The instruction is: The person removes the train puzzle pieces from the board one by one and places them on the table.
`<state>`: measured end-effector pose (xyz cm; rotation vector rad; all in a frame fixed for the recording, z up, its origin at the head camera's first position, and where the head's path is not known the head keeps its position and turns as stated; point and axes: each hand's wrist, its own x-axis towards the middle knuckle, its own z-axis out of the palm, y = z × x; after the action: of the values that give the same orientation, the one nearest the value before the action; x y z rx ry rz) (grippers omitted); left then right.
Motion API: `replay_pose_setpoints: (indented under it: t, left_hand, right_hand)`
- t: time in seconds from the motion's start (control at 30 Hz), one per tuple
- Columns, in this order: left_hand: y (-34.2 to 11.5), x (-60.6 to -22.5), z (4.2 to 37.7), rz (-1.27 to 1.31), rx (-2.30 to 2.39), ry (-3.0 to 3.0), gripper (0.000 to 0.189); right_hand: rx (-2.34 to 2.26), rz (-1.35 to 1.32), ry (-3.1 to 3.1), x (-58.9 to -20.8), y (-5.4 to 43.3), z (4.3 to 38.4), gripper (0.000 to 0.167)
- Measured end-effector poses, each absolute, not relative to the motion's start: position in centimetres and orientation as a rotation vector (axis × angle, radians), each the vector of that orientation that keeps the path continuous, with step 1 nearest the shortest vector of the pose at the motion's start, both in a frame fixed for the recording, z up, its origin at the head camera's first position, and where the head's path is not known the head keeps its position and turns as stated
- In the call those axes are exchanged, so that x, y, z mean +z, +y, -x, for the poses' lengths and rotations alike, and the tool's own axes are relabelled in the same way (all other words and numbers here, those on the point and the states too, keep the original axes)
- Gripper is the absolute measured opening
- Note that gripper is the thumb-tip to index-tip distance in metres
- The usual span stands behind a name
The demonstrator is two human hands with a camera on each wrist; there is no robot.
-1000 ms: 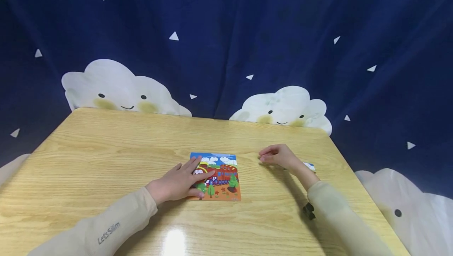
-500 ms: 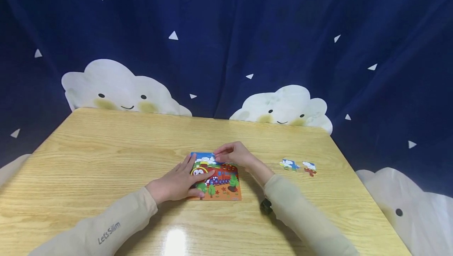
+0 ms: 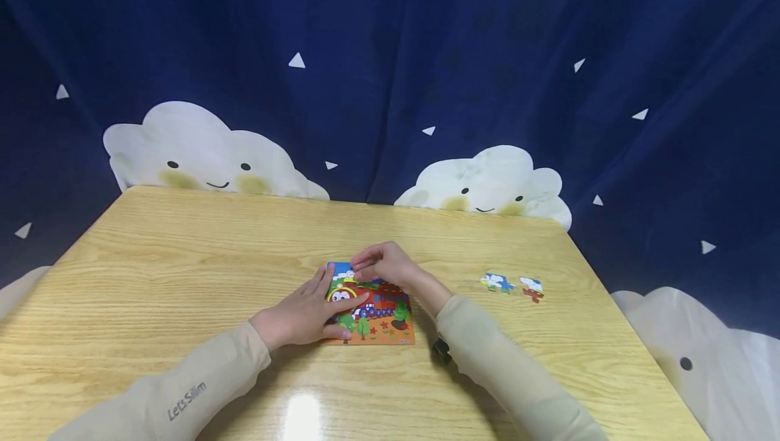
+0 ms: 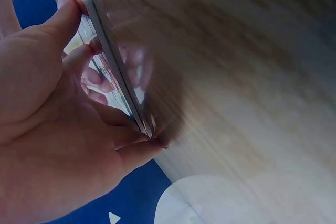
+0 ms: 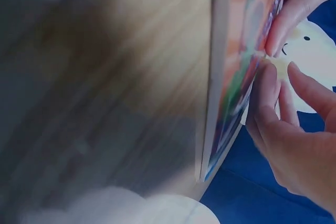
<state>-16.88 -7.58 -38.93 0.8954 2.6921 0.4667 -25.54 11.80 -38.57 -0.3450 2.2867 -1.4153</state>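
A jigsaw puzzle [image 3: 390,332] with a red cartoon train lies flat in the middle of the table. My left hand [image 3: 305,311] rests on its left side, fingers spread over the picture. In the left wrist view the left hand [image 4: 68,114] has its fingertips at the board's edge. My right hand [image 3: 386,266] is at the puzzle's upper part, with bent fingers close to the surface. The right wrist view has the right hand [image 5: 294,135] touching the puzzle [image 5: 239,66] face. Whether a piece is between those fingers is hidden.
Two loose puzzle pieces, one with blue sky and cloud [image 3: 497,282] and one with red at its lower end [image 3: 532,288], lie right of the puzzle on the wooden table [image 3: 183,258]. A dark blue curtain [image 3: 341,21] with smiling clouds hangs behind.
My right hand has moved left from beside the loose pieces to the puzzle's upper part, uncovering the two pieces. The left hand has stayed on the puzzle.
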Motion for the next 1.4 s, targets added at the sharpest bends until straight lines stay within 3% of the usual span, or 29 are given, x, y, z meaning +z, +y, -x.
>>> replay_pose_setpoints:
  t: [0.33, 0.93, 1.13, 1.4]
  left_hand:
    - [-7.5, -39.1, 17.0, -0.896, 0.441, 2.711, 0.062]
    - [-7.5, -39.0, 16.9, -0.909, 0.444, 2.712, 0.062]
    - [-7.4, -38.9, 16.8, -0.872, 0.450, 2.713, 0.062]
    - [-7.5, -38.9, 16.8, -0.843, 0.457, 2.707, 0.064]
  right_hand:
    - [-1.321, 0.365, 2.417, -39.2, 11.4, 25.8, 0.037]
    - [-1.442, 0.465, 2.407, -38.9, 11.2, 25.5, 0.013]
    - [-1.482, 0.412, 2.417, -37.9, 13.7, 26.2, 0.012]
    - [-1.453, 0.290, 2.481, -36.7, 20.6, 27.3, 0.013]
